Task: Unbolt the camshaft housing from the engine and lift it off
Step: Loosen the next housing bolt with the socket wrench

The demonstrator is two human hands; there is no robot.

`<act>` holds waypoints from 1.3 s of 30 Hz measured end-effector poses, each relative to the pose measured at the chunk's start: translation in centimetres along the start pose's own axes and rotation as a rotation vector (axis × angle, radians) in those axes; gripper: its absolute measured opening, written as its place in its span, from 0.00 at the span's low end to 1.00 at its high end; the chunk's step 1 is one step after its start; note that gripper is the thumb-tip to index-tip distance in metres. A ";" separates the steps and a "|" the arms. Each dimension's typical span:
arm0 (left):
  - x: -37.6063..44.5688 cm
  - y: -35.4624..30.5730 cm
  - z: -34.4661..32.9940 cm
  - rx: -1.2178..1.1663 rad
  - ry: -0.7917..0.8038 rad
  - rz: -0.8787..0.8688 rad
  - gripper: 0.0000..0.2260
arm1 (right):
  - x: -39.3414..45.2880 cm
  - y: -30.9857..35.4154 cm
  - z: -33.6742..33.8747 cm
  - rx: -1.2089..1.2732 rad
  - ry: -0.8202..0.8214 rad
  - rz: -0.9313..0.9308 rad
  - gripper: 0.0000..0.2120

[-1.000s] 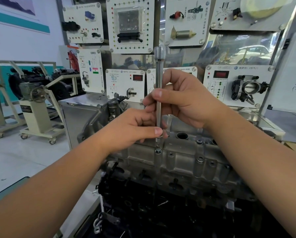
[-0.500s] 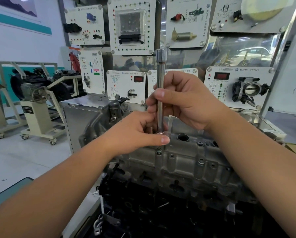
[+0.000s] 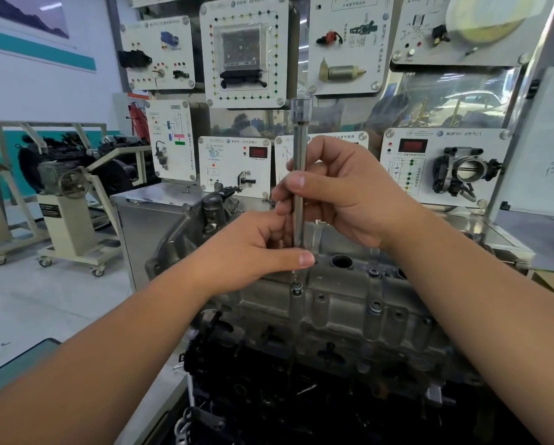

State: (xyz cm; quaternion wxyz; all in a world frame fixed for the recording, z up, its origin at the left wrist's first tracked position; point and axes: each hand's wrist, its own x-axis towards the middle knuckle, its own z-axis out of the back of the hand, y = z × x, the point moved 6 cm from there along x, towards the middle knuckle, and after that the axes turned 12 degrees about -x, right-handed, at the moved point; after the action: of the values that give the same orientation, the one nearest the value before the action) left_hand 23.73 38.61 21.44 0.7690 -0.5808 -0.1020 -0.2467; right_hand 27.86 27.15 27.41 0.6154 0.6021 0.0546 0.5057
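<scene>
Now both hands grip upright extension bar [image 3: 298, 175], tip just above housing [image 3: 349, 303] edge bolt [image 3: 296, 287]

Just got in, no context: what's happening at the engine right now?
A person is working on the cast grey metal camshaft housing atop the dark engine. Both hands hold a long, upright, silver steel extension bar: the right hand grips its middle, the left hand pinches near its lower end. Its tip sits just above a small silver bolt on the housing's near edge. The housing is not yet off.
</scene>
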 end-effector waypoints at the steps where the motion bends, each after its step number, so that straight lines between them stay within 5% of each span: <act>1: -0.1 0.0 0.1 -0.017 0.013 0.014 0.10 | 0.0 0.0 0.0 0.003 0.008 0.001 0.07; 9: 0.0 -0.1 -0.2 -0.016 0.047 -0.001 0.03 | -0.2 0.1 -0.3 0.059 0.068 -0.037 0.08; 23: 0.0 -0.1 -0.1 -0.117 0.061 0.019 0.06 | -0.1 0.0 -0.1 0.026 0.066 -0.028 0.05; 29: 0.2 0.1 -0.1 -0.074 -0.019 -0.026 0.16 | -0.1 0.0 -0.4 -0.008 0.059 -0.017 0.04; 39: 0.0 0.0 0.0 -0.115 0.097 0.068 0.08 | -0.1 0.1 -0.3 0.038 0.106 -0.043 0.06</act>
State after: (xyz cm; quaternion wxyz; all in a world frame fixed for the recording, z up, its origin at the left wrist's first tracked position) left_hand 23.71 38.58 21.42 0.7464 -0.6145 -0.0304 -0.2537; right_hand 27.52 27.24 27.32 0.6109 0.5846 0.1099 0.5224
